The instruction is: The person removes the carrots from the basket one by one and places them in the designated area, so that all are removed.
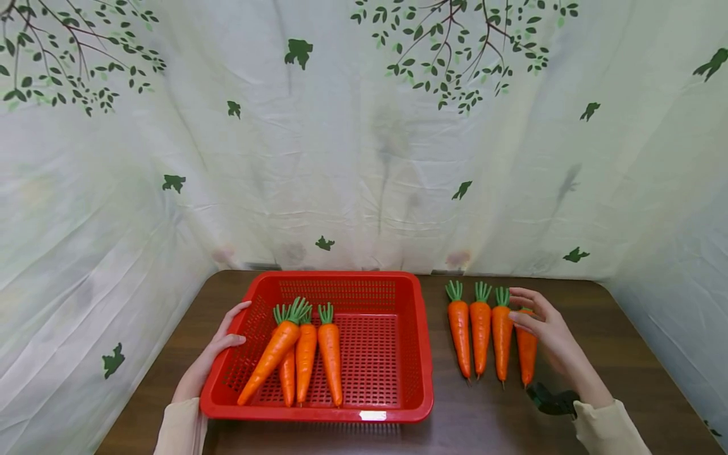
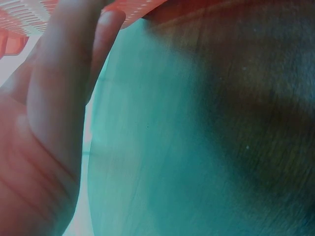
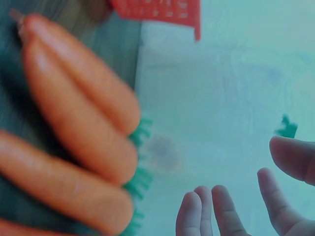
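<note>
At the left rim of a red plastic basket [image 1: 412,414], my left hand [image 1: 213,351] holds on, its thumb over the rim. In the left wrist view, the fingers [image 2: 56,83] lie against the basket's side. Several orange carrots with green tops lie inside, one carrot [image 1: 270,360] slanting across another. To the right of the basket, several more carrots stand in a row on the table, tops away from me. My right hand [image 1: 540,325] hovers over the rightmost carrot [image 1: 527,354], partly hiding it. Its fingers are apart with nothing between them in the right wrist view.
The dark wooden table [image 1: 466,423] carries the basket and the carrot row. Pale cloth [image 1: 364,158] with printed leaves hangs behind the table and along both sides. A black wrist device [image 1: 552,401] sits at my right wrist.
</note>
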A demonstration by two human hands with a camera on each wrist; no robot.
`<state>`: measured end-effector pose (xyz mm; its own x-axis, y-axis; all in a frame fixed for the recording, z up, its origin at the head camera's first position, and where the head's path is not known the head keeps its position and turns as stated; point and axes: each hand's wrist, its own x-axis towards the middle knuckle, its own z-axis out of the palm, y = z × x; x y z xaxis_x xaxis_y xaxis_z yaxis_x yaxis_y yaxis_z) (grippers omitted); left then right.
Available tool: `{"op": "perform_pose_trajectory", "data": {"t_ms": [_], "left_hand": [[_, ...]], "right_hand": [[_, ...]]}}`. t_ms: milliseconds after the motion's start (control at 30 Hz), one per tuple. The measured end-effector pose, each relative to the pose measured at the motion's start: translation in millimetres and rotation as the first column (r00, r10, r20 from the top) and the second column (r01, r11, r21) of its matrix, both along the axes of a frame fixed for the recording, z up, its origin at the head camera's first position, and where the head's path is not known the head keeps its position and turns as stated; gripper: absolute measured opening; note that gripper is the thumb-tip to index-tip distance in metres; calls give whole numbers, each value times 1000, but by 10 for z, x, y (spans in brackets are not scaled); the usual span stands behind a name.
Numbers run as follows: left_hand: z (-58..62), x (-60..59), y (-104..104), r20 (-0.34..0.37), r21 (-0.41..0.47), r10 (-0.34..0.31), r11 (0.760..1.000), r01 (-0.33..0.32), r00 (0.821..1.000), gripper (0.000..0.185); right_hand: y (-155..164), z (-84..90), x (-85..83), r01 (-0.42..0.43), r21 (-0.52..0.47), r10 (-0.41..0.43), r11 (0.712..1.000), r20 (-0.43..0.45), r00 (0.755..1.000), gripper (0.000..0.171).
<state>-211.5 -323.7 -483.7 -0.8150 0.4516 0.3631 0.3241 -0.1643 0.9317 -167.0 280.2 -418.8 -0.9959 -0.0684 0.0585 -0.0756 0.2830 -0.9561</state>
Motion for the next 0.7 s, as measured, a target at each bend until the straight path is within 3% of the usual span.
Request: {"op": "perform_pose_trajectory", "data": {"t_ms": [267, 700], "left_hand": [[-6, 5, 5, 1, -13, 19, 1000, -19, 1000, 71], [-4, 1, 5, 2, -16, 23, 1000, -23, 1000, 71]], "right_hand": [[-328, 138, 15, -105, -58, 103, 993, -27, 994, 47], [-864, 244, -112, -217, -157, 219, 963, -7, 976, 52]]}}
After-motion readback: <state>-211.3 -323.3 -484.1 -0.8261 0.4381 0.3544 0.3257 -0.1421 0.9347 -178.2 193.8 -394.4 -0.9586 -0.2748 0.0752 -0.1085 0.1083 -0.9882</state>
